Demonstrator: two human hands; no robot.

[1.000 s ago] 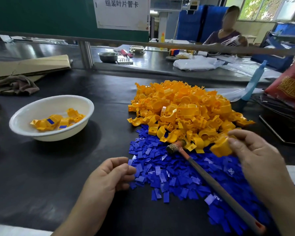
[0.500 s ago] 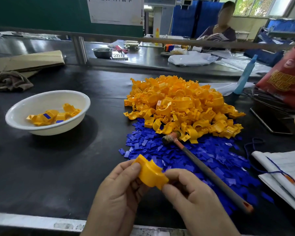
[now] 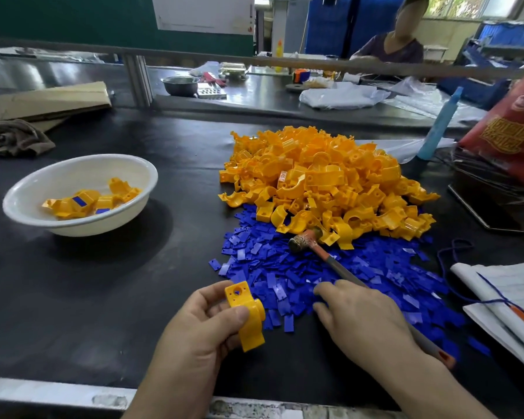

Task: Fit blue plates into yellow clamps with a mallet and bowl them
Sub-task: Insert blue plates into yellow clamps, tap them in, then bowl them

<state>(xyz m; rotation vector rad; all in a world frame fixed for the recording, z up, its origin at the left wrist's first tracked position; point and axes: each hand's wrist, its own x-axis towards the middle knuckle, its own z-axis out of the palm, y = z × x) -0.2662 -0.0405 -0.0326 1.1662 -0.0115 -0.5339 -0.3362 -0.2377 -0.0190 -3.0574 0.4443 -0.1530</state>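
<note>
My left hand (image 3: 200, 325) grips one yellow clamp (image 3: 246, 316) near the table's front edge, thumb across its curved body. My right hand (image 3: 360, 316) reaches flat over the near edge of the blue plate pile (image 3: 330, 276), fingertips touching the plates, holding nothing. The mallet (image 3: 330, 258) lies across the blue plates, its head by the yellow clamp heap (image 3: 321, 179), its handle running under my right hand. A white bowl (image 3: 37, 192) at the left holds several clamps fitted with blue plates.
An open notebook (image 3: 505, 300) with a blue cord lies at the right. A red bag (image 3: 508, 131) and a blue bottle (image 3: 439, 125) stand behind it. Cardboard (image 3: 43, 101) and a rag (image 3: 15, 137) lie at the back left. A person sits beyond the rail.
The clamp passed from both hands into my left hand alone. My right hand let go and moved right onto the blue plates.
</note>
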